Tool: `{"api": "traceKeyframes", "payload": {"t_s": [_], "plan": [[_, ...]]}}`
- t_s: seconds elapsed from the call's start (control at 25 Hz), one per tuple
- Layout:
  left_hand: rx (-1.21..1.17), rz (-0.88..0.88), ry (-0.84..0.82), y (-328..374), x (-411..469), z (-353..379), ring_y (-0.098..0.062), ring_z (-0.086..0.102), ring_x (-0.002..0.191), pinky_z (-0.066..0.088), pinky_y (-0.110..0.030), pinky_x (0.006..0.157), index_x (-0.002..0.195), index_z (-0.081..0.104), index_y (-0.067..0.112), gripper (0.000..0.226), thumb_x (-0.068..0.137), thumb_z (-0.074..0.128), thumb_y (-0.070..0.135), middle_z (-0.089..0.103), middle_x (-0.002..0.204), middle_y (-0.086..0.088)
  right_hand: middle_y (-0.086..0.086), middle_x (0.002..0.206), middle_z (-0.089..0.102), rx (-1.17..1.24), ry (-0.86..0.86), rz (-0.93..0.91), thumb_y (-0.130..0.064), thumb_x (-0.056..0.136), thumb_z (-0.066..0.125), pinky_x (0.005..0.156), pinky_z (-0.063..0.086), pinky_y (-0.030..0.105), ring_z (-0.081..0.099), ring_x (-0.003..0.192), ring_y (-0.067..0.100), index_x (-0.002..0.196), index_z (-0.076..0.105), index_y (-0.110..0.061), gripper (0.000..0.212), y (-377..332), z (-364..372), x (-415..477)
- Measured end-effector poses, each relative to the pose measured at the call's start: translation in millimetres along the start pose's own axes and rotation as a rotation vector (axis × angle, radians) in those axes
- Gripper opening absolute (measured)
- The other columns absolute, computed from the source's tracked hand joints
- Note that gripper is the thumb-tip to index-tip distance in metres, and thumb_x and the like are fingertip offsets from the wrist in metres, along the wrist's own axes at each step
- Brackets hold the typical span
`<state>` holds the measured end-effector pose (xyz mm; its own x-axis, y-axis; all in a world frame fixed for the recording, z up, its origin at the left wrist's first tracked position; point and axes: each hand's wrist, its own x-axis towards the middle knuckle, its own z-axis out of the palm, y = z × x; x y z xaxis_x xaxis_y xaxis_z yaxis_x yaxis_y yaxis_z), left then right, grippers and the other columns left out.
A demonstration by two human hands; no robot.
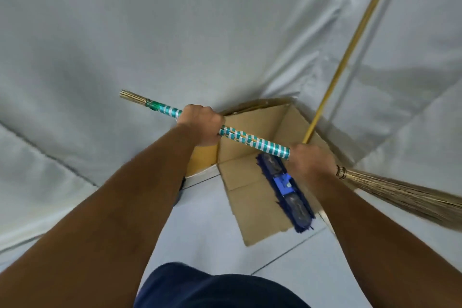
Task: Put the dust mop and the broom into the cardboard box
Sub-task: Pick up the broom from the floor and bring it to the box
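The left hand (200, 124) is closed around the broom (252, 139) on its teal-and-white striped handle, and the right hand (311, 161) is wrapped around it where the handle meets the straw. The broom is held crosswise above the cardboard box (250, 182). The dust mop (285, 187) rests inside the box, its yellow pole rising past the box's far corner.

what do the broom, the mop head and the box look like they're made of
Broom: bristles look like dried grass or straw, tan and wispy; the handle is wrapped in glossy teal-and-white striped tape or foil, its core hidden. Dust mop: dark blue fringe, probably yarn or microfibre, around a bright blue, plastic-looking centre; its pole looks yellow, wood or painted metal. Cardboard box: plain brown matte cardboard.
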<state>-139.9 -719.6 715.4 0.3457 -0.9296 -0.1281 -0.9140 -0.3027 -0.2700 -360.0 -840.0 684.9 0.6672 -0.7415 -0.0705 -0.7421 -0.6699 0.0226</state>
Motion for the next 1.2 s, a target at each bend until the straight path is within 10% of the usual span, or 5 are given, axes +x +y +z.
{"api": "traceKeyframes", "payload": {"t_s": [0.72, 1.2], "plan": [[-0.008, 0.759, -0.01, 226.7, 395.6, 57.5, -0.029, 0.061, 0.096, 0.041, -0.039, 0.078, 0.11, 0.055, 0.017, 0.031, 0.084, 0.058, 0.035, 0.065, 0.103, -0.007, 0.012, 0.095, 0.062, 0.34, -0.254, 0.779, -0.023, 0.081, 0.06, 0.066, 0.045, 0.037, 0.062, 0.083, 0.035, 0.103, 0.051, -0.013, 0.025, 206.1, 135.9, 122.3], [0.058, 0.696, -0.286, 312.5, 442.7, 337.2, -0.041, 0.032, 0.131, 0.013, -0.061, 0.114, 0.133, 0.042, 0.02, 0.052, 0.082, 0.053, 0.014, 0.049, 0.132, -0.016, 0.009, 0.102, 0.055, 0.512, -0.56, 0.669, -0.026, 0.091, 0.053, 0.067, 0.045, 0.038, 0.062, 0.089, 0.033, 0.111, 0.05, -0.018, 0.022, 239.9, 399.7, 144.2]]}}
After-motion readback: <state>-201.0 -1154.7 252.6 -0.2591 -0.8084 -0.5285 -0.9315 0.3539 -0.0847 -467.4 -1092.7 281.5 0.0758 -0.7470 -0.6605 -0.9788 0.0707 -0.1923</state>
